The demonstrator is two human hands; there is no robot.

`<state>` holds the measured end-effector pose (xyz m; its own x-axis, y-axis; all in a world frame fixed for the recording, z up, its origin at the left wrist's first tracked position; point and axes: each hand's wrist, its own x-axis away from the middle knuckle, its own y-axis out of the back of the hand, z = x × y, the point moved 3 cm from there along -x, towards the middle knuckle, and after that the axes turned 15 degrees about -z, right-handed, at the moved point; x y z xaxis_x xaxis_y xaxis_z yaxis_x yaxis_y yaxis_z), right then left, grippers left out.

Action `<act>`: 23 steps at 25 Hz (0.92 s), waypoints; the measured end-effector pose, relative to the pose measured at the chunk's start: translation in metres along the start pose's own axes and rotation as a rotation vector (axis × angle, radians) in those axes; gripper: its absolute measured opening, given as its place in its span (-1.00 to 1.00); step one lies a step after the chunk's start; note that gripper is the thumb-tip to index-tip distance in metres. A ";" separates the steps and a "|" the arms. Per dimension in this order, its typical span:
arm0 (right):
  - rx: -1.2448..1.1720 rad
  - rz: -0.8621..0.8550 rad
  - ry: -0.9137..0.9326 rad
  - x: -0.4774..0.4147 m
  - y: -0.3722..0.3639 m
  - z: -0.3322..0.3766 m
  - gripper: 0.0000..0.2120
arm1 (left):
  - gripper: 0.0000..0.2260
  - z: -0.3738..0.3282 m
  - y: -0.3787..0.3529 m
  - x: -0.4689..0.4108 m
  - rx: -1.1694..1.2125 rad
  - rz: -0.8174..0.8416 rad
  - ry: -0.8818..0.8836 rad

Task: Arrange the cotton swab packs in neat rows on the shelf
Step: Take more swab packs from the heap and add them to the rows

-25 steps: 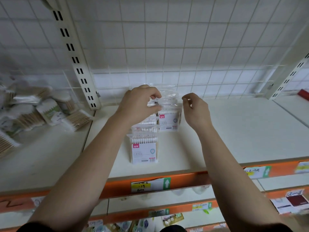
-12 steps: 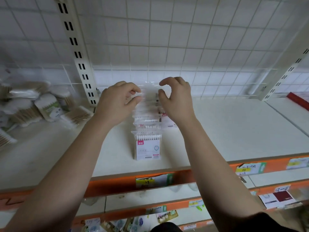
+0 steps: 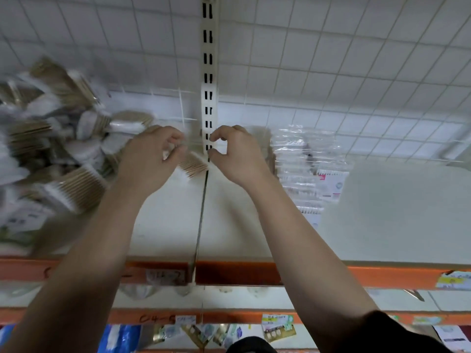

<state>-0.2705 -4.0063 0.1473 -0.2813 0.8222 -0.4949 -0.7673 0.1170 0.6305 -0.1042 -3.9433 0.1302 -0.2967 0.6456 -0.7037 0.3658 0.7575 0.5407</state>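
A row of clear cotton swab packs (image 3: 307, 171) with white and red labels stands on the white shelf (image 3: 382, 220), right of the slotted upright post (image 3: 209, 80). A loose heap of wooden-stick swab packs (image 3: 56, 154) lies on the left shelf bay. One wooden-stick pack (image 3: 195, 164) lies nearest the post. My left hand (image 3: 153, 156) has its fingers curled on that pack's left end. My right hand (image 3: 235, 154) hovers just right of the post, thumb and forefinger curved, holding nothing. The view is blurred.
A narrow gap (image 3: 200, 220) runs between the two shelf boards below the post. Orange price rails (image 3: 254, 272) with paper tags edge the shelf front. A white wire grid (image 3: 331, 72) backs the shelf. Lower shelves hold other packaged goods (image 3: 122, 337).
Both hands have left the standing row and moved left, to the post and the loose heap. The view has swung left. My left hand now rests on a wooden-stick pack.
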 end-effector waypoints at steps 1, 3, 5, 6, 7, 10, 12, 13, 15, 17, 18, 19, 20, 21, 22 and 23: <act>0.030 0.040 -0.013 0.001 -0.014 0.002 -0.72 | -0.87 0.010 0.006 0.002 -0.013 -0.008 0.010; 0.100 0.112 -0.046 0.003 -0.042 0.003 -0.69 | -0.86 0.028 0.018 0.007 -0.034 -0.023 0.026; 0.181 0.166 -0.074 0.007 -0.066 0.004 -0.63 | -0.85 0.044 0.025 0.013 -0.035 -0.025 0.015; 0.219 0.184 -0.075 0.010 -0.076 0.004 -0.58 | -0.85 0.050 0.028 0.015 -0.031 -0.018 0.017; 0.249 0.202 -0.070 0.012 -0.085 0.004 -0.53 | -0.84 0.057 0.030 0.018 -0.025 -0.011 0.028; 0.246 0.207 -0.056 0.018 -0.099 0.003 -0.41 | -0.85 0.069 0.034 0.027 -0.006 -0.007 0.050; 0.213 0.178 -0.048 0.018 -0.102 -0.002 -0.42 | -0.84 0.073 0.036 0.031 0.001 -0.003 0.070; 0.194 0.160 -0.039 0.018 -0.102 -0.005 -0.46 | -0.84 0.073 0.035 0.033 0.008 -0.004 0.076; 0.145 0.099 -0.024 0.017 -0.098 -0.006 -0.57 | -0.83 0.073 0.034 0.033 0.022 -0.012 0.079; 0.068 0.002 -0.036 0.016 -0.092 -0.005 -0.71 | -0.80 0.072 0.031 0.033 0.027 -0.009 0.076; 0.008 -0.048 -0.043 0.017 -0.089 -0.004 -0.75 | -0.79 0.072 0.029 0.033 0.030 -0.003 0.075; -0.062 -0.091 -0.050 0.017 -0.087 -0.004 -0.77 | -0.78 0.072 0.028 0.033 0.034 0.002 0.074; -0.133 -0.123 -0.053 0.017 -0.085 -0.004 -0.79 | -0.78 0.072 0.029 0.032 0.034 0.006 0.072; -0.178 -0.140 -0.053 0.017 -0.084 -0.005 -0.82 | -0.78 0.071 0.031 0.032 0.027 0.003 0.064; -0.197 -0.145 -0.046 0.016 -0.085 -0.007 -0.83 | -0.78 0.071 0.034 0.031 0.014 -0.005 0.054; -0.199 -0.147 -0.037 0.015 -0.086 -0.009 -0.83 | -0.78 0.071 0.038 0.030 -0.004 -0.017 0.043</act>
<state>-0.2140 -4.0086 0.0807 -0.1400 0.8246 -0.5481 -0.8978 0.1277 0.4215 -0.0363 -3.9015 0.0970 -0.3404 0.6362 -0.6923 0.3573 0.7686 0.5306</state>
